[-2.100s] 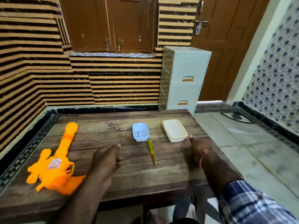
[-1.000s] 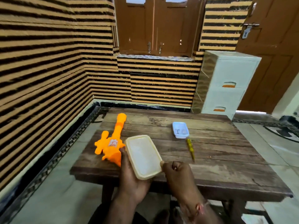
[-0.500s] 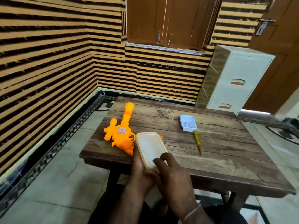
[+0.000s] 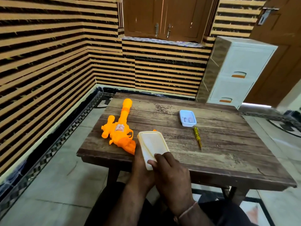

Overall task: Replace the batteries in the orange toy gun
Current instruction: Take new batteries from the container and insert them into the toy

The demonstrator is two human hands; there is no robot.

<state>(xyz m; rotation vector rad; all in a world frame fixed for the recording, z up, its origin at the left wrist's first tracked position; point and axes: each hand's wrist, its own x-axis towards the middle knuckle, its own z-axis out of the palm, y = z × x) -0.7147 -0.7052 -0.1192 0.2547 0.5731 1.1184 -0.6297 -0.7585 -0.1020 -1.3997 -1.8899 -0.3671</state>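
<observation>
The orange toy gun (image 4: 120,131) lies on the left part of the wooden table (image 4: 211,154), barrel pointing away from me. I hold a cream plastic box (image 4: 152,145) above the table's near edge, just right of the gun's grip. My left hand (image 4: 140,170) grips the box from underneath and along its left side. My right hand (image 4: 171,173) holds its near end, fingers curled over the top. A small blue tray (image 4: 187,118) holding small items stands mid-table, and a yellow screwdriver (image 4: 197,138) lies just in front of it.
A white plastic drawer unit (image 4: 237,70) stands behind the table's far right corner, next to a brown door. Striped walls run along the left and back. Tiled floor surrounds the table, and my knees are below its near edge.
Both hands picked the cream box up from the table's right side and brought it near the gun. My right hand has shifted onto the box's near end. The camera view swung left.
</observation>
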